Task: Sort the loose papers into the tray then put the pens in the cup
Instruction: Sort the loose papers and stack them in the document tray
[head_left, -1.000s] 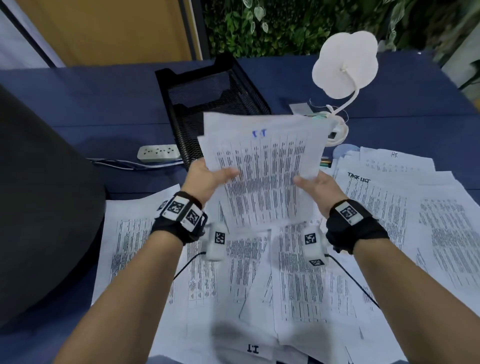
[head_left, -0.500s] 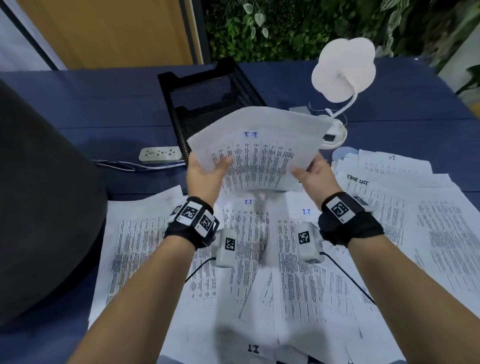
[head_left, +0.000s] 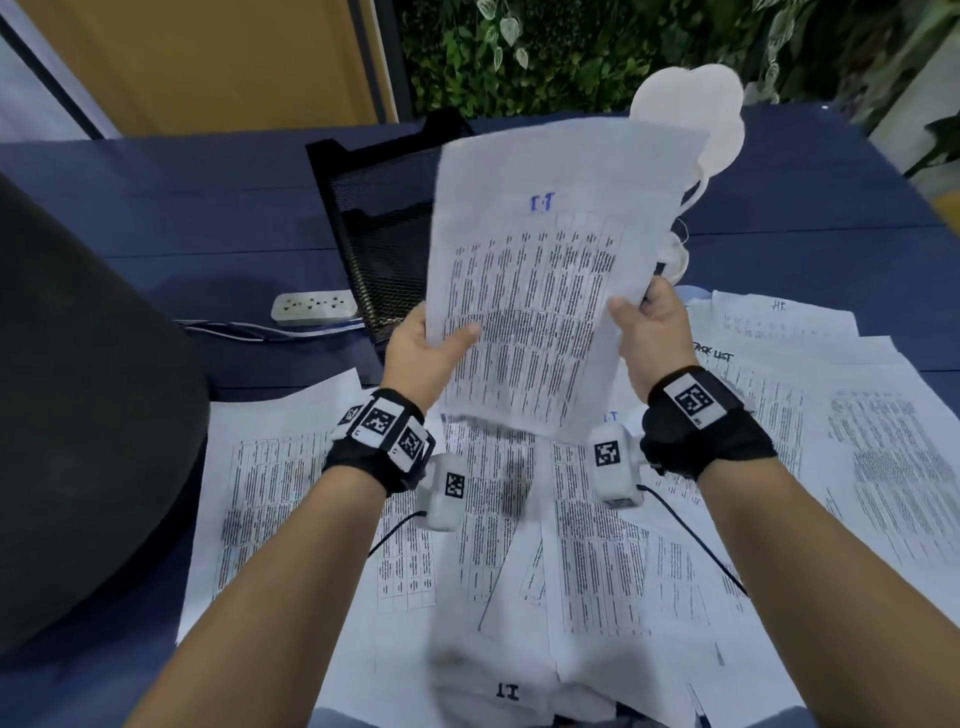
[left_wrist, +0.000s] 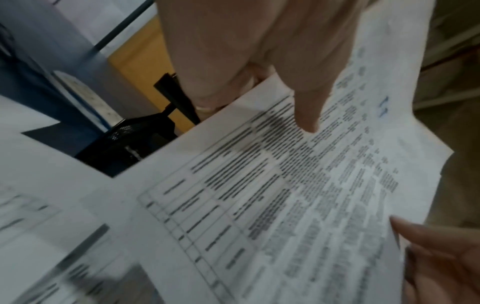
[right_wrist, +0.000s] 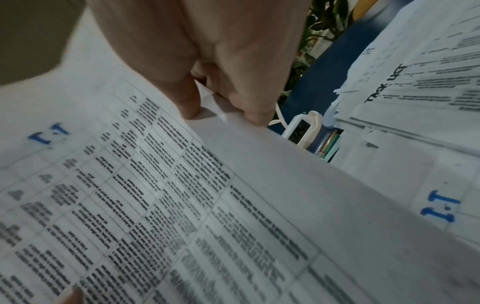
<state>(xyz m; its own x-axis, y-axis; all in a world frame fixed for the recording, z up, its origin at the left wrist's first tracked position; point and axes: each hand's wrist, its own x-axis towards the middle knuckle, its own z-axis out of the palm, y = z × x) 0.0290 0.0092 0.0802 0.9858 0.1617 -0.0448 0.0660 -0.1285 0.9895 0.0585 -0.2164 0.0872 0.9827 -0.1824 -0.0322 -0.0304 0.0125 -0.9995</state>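
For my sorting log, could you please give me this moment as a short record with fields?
held item: sheaf of papers, raised above the desk
left hand: grips the sheaf's left edge
right hand: grips its right edge
tray: black mesh, behind the sheaf
loose papers: many spread on the desk
pens: partly visible in the right wrist view

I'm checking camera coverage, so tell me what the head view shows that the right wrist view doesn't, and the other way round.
Only the head view shows the black mesh tray, the power strip and the left hand. Only the right wrist view shows pens lying beside the lamp base. Both show the right hand pinching the held sheets and the TASK LIST page.
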